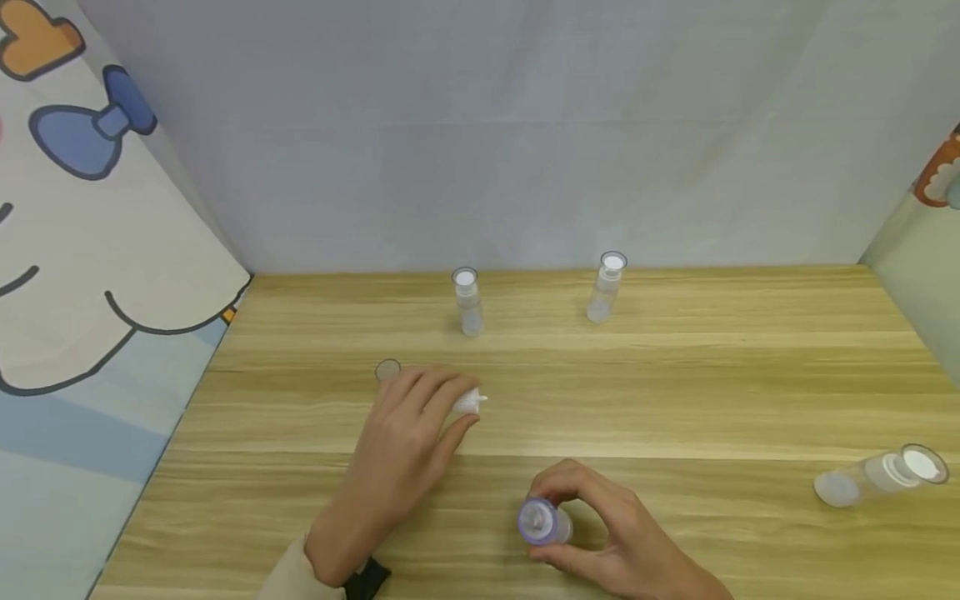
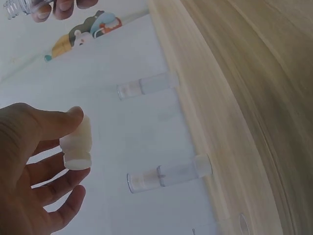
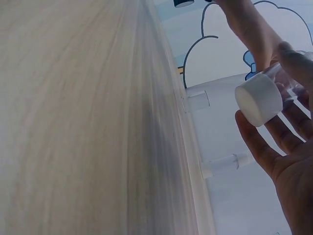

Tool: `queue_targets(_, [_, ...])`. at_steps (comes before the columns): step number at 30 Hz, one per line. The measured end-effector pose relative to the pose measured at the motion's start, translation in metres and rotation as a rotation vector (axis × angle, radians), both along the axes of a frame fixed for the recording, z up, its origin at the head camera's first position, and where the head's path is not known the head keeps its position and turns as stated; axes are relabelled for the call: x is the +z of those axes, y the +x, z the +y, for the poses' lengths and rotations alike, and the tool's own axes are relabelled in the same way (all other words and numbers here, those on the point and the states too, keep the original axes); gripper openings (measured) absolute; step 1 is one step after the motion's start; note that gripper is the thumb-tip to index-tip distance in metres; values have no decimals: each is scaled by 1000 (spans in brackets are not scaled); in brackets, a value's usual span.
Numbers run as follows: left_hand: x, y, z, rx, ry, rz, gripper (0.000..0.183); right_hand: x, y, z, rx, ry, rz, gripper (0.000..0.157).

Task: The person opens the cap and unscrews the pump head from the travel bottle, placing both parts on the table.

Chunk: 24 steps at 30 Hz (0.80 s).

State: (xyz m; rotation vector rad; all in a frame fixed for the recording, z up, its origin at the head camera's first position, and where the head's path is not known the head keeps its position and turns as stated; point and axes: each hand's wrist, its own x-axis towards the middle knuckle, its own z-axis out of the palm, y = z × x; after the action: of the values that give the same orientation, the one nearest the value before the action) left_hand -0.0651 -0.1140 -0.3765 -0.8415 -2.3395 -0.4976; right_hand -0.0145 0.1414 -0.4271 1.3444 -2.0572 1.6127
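In the head view my left hand (image 1: 405,429) pinches a small white pump top (image 1: 467,402) between thumb and fingers, a short nozzle pointing right. The left wrist view shows this pump top (image 2: 78,142) raised above the wooden table. My right hand (image 1: 618,529) grips a clear bottle (image 1: 538,522) around its sides, its open mouth tilted toward the head camera. The right wrist view shows the bottle's thick white base (image 3: 258,100) held off the table. A clear cap (image 1: 387,370) stands on the table just behind the left hand's knuckles.
Two capped clear bottles with white pump tops, one left of centre (image 1: 469,308) and one farther right (image 1: 603,290), stand near the table's back edge. Another capped bottle (image 1: 873,478) stands at the right. A pale curtain (image 1: 525,150) hangs behind the table (image 1: 675,400).
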Motion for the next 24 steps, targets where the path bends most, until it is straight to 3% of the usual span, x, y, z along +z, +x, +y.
queue_targets(7, [-6, -8, -3, 52, -130, -20, 33, 0, 0, 0, 2, -4, -5, 47])
queue_targets(16, [-22, -24, -7, 122, -324, -79, 33, -1, 0, -1, -7, -12, -10, 48])
queue_targets(24, [-34, -32, -9, 154, -388, -118, 27, -4, 1, 0, -15, -4, -28, 51])
